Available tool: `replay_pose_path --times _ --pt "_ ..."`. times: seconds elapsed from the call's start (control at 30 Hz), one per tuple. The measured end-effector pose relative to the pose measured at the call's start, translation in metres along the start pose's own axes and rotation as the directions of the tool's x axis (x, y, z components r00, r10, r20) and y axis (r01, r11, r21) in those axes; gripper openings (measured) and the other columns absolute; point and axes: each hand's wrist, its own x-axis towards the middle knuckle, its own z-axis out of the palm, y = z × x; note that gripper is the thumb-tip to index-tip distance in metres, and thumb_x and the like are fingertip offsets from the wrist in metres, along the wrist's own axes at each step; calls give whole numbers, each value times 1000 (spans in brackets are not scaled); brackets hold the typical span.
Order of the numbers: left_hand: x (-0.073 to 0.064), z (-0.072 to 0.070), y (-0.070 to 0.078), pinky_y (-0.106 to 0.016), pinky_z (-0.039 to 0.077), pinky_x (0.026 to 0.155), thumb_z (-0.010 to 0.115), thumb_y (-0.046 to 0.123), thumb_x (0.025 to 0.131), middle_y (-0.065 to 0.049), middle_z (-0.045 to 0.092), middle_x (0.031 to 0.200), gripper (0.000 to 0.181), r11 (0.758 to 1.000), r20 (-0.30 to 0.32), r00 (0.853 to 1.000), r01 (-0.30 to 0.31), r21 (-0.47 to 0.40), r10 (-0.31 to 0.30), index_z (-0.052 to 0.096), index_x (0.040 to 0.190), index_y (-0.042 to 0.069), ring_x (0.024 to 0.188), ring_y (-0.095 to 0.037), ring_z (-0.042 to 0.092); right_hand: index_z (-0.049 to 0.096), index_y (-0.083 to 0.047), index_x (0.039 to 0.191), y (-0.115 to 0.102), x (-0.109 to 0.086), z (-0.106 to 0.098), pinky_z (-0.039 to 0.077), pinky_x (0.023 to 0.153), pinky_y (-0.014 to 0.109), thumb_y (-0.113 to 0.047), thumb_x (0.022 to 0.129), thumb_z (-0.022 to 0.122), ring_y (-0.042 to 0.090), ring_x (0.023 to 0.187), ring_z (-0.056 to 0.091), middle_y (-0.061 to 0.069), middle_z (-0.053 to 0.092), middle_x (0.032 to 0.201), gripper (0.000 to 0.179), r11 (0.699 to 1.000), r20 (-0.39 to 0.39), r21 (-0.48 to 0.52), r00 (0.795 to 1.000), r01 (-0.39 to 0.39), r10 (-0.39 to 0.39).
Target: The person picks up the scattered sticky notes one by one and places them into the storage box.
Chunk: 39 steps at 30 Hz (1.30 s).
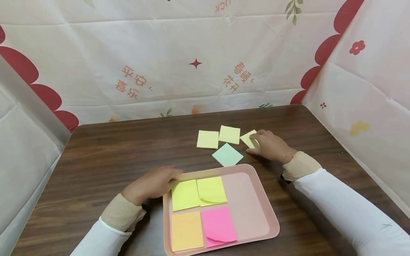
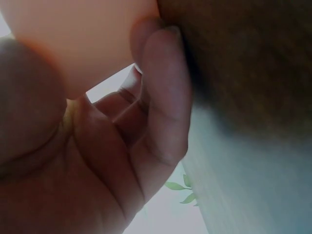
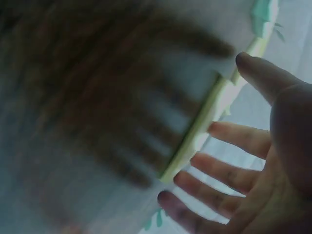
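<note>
My left hand (image 1: 155, 182) grips the far left corner of a pink tray (image 1: 248, 202), thumb on one side of the wall and fingers on the other in the left wrist view. At the far right, my right hand (image 1: 271, 146) reaches over a pale yellow sticky note pad (image 1: 247, 139), covering part of it. The right wrist view shows the fingers spread, with fingertips right at the edge of that pad (image 3: 195, 131). Inside the tray lie two bright yellow pads (image 1: 185, 195), an orange pad (image 1: 187, 231) and a pink pad (image 1: 219, 224).
Beyond the tray, two more pale yellow pads (image 1: 207, 139) lie side by side on the dark wooden table (image 1: 105, 153). A mint green pad (image 1: 227, 155) sits turned like a diamond close to the tray's far rim. Printed cloth (image 1: 173, 46) hangs behind the table.
</note>
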Motion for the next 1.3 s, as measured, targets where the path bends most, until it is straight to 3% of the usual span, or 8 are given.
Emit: replay_pose_path --times 0.17,0.23,0.4,0.6,0.77,0.97,1.17,1.3 --pt "1 0 1 -27 40 70 52 -3 95 7 41 72 27 1000 3 1000 -6 -4 6 53 77 16 74 -11 44 67 -1 116 1 2 2 52 84 53 -32 89 74 38 96 62 22 66 108 42 998 -24 -29 998 59 -60" --pt "1 -1 1 -27 40 69 52 -3 95 6 41 72 26 1000 2 1000 -6 -5 6 52 77 16 73 -11 44 68 -3 101 0 2 0 52 74 48 -26 87 75 31 82 61 16 66 92 28 996 -36 -44 996 82 -83" --pt "2 -2 1 -26 40 68 53 -3 94 6 40 71 26 1000 4 1000 4 -1 -4 51 76 15 71 -11 44 56 -8 78 -6 -3 -4 44 53 40 -8 78 69 21 59 48 5 52 64 13 984 -33 -116 990 135 -140" --pt "2 -1 0 -26 40 68 53 -2 95 6 40 70 26 1000 -3 1000 -9 18 9 52 76 16 72 -11 44 63 -5 90 -8 -9 -6 45 49 44 1 79 60 24 52 50 7 53 61 12 981 -66 -148 988 128 -139" --pt "2 1 -2 -26 40 68 53 -2 96 6 39 70 26 1000 2 1000 -4 9 4 50 76 15 71 -11 43 61 -9 79 -2 -14 -9 41 47 40 -3 85 61 19 51 47 4 52 59 8 984 -95 -152 990 94 -109" --pt "3 2 -3 -26 39 66 53 -1 96 6 38 70 27 1000 -2 1000 -3 23 3 48 75 16 69 -11 43 61 -11 78 0 -22 -15 43 46 46 -12 94 61 23 51 53 4 55 59 16 984 -156 -167 984 59 -85" --pt "2 0 -2 -26 39 66 53 -1 96 5 39 71 26 1000 -8 1000 -7 21 7 49 75 15 69 -11 42 61 -9 81 -4 -32 -26 44 45 49 -8 93 63 24 50 54 5 58 61 12 974 -304 -203 939 104 -164" --pt "1 -1 -2 -26 41 67 52 -1 96 5 41 71 26 1000 -5 1000 2 1 -2 51 76 15 69 -11 44 60 -9 82 -12 -39 -33 42 43 43 -6 91 65 18 48 46 1 56 61 11 961 -360 -226 903 159 -234"
